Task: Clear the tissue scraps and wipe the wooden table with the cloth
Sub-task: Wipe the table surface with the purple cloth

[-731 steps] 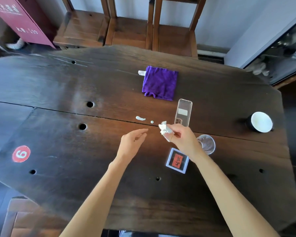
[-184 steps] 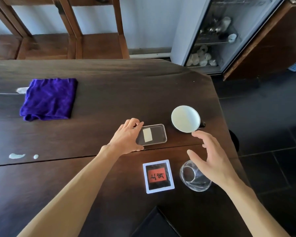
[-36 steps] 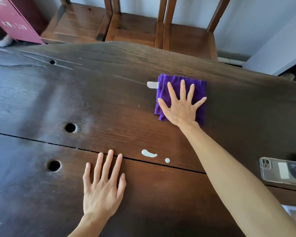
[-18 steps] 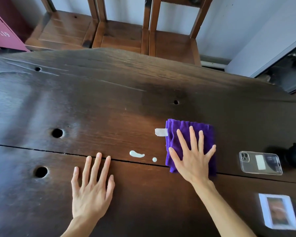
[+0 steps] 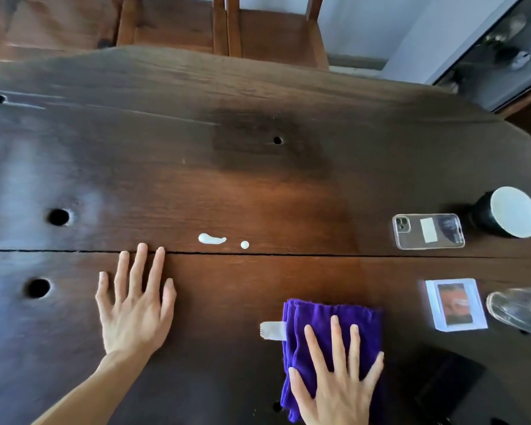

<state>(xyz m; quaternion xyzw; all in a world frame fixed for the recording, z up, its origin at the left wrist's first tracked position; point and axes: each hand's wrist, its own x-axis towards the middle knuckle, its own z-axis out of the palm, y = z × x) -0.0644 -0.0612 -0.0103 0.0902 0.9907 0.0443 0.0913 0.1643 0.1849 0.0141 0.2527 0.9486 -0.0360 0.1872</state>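
A folded purple cloth (image 5: 328,320) with a white tag lies near the front of the dark wooden table (image 5: 258,185). My right hand (image 5: 337,378) presses flat on the cloth with fingers spread. My left hand (image 5: 135,305) rests flat on bare wood to the left, fingers apart, holding nothing. A white smear (image 5: 211,239) and a small white dot (image 5: 244,244) sit just above the long crack in the tabletop, between my hands and farther back.
At the right stand a clear phone case (image 5: 428,231), a dark cup with white inside (image 5: 509,213), a small framed card (image 5: 455,305) and a lying glass (image 5: 518,309). A black flat object (image 5: 445,381) lies near the front edge. Wooden chairs (image 5: 258,26) stand behind the table. Round holes (image 5: 58,216) dot the left side.
My right hand has dragged the purple cloth toward me, from beside the white smear to the table's front. My left hand has stayed flat in place.
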